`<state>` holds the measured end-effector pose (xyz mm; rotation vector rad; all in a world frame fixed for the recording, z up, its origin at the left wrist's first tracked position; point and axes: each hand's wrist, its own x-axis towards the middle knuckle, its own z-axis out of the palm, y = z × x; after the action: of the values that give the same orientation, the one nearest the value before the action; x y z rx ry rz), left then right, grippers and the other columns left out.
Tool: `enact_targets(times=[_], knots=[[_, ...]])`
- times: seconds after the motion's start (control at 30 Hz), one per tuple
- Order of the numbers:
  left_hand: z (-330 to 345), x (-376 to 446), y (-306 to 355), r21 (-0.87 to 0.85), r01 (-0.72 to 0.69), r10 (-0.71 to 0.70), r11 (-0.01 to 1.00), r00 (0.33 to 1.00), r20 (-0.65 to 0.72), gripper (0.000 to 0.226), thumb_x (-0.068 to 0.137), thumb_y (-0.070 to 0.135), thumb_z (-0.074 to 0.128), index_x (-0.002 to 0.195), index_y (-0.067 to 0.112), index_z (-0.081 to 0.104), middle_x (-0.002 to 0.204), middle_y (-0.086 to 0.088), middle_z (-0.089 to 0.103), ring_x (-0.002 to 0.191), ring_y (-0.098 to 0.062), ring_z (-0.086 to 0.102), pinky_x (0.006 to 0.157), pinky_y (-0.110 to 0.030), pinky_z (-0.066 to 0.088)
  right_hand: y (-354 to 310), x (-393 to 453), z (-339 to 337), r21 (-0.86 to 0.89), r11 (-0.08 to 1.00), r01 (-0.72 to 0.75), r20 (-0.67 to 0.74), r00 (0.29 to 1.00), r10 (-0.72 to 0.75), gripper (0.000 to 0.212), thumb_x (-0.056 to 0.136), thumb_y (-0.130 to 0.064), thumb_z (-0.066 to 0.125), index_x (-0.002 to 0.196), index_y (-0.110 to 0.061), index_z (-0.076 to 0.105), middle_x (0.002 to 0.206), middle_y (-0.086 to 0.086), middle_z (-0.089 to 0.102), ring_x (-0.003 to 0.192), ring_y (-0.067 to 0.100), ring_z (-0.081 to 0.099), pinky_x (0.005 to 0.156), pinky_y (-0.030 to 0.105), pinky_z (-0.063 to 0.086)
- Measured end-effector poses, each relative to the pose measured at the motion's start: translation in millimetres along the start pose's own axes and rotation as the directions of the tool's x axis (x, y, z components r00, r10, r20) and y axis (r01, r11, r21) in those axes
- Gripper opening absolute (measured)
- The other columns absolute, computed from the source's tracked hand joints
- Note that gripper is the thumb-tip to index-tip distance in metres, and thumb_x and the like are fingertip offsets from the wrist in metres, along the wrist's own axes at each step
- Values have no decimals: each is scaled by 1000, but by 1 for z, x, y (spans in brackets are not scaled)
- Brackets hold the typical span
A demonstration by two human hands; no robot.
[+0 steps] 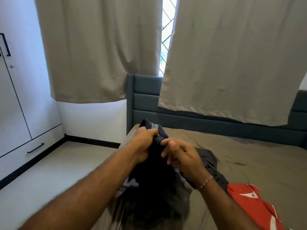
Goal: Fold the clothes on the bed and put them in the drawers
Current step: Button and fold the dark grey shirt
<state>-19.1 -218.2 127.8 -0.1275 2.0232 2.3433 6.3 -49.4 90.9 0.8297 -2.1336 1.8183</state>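
Observation:
A dark navy garment (154, 173) hangs lifted above the bed (249, 160), its lower part blurred. My left hand (144, 143) grips its upper edge with curled fingers, near a grey inner band. My right hand (181, 155) pinches the same edge just to the right; a thread bracelet circles that wrist. A grey piece of clothing (211, 165) lies crumpled on the olive sheet behind my right hand. A red and white garment (252, 203) lies at the lower right. The white drawer (33, 146) with a black handle sits shut at the base of the wardrobe on the left.
A white wardrobe (15, 97) fills the left wall. Light floor (49, 171) runs between it and the bed. A dark grey padded headboard (207, 120) stands behind the mattress. Beige curtains (99, 50) hang over the window, the right one reaching over the headboard.

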Motion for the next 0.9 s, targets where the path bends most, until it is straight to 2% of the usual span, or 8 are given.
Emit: enact_targets(times=[0.1,0.23,0.33,0.43,0.5,0.67,0.77,0.9], knots=[[-27,0,18,258,-63,-15,964,956,291,30,81,10,71,110,3,69,103,-22,71,93,-32,71,90,-45,60,-1,9,-22,-175,982,73,-165,981,-102,26,99,-27,60,123,-33,66,109,-1,69,86,17,65,73,33,51],[-50,-7,52,454,-228,-166,861,718,676,26,75,14,76,99,24,76,98,-5,75,94,-21,74,81,-29,60,-11,32,-36,-623,712,323,253,945,-206,86,86,-22,79,157,-34,34,160,-13,34,147,9,32,119,27,31],[-54,-17,75,567,-321,-291,758,612,736,28,78,11,71,97,31,78,96,2,75,91,-14,73,77,-24,59,-22,45,-26,-557,728,401,489,866,-103,72,85,-28,81,150,-30,48,158,-13,38,150,3,26,122,21,25],[-58,-22,82,685,-373,-356,626,644,677,31,84,0,65,114,7,70,102,-11,72,93,-24,72,84,-35,63,-28,51,-16,-452,835,312,543,840,-20,40,87,-15,78,125,-21,67,129,-7,63,123,5,55,102,18,45],[-63,-23,84,769,-419,-369,482,699,612,31,88,0,67,116,12,69,105,-11,74,95,-25,74,89,-44,63,-28,49,-12,-322,925,201,548,837,9,24,89,-2,72,104,-20,67,104,-6,68,101,9,65,85,21,50],[-97,-7,92,915,-392,-129,-95,916,379,10,82,18,71,87,27,71,81,8,70,76,-15,65,70,-28,55,-13,42,-4,-316,948,-44,417,891,180,9,101,-10,63,104,-15,56,68,-8,68,61,0,60,59,18,46],[-133,5,79,965,-189,17,182,982,189,5,89,16,73,87,17,77,82,-6,72,74,-20,63,66,-31,54,-9,42,-3,-448,892,-70,232,954,191,25,84,-42,83,97,-26,67,68,-11,71,60,-1,65,53,14,46],[-162,5,46,593,-242,224,768,969,106,18,101,14,64,93,5,77,88,-14,74,86,-25,71,82,-35,62,6,37,-6,-723,682,-109,361,783,507,33,68,-46,94,82,-30,68,74,-13,74,68,1,69,51,11,47]])
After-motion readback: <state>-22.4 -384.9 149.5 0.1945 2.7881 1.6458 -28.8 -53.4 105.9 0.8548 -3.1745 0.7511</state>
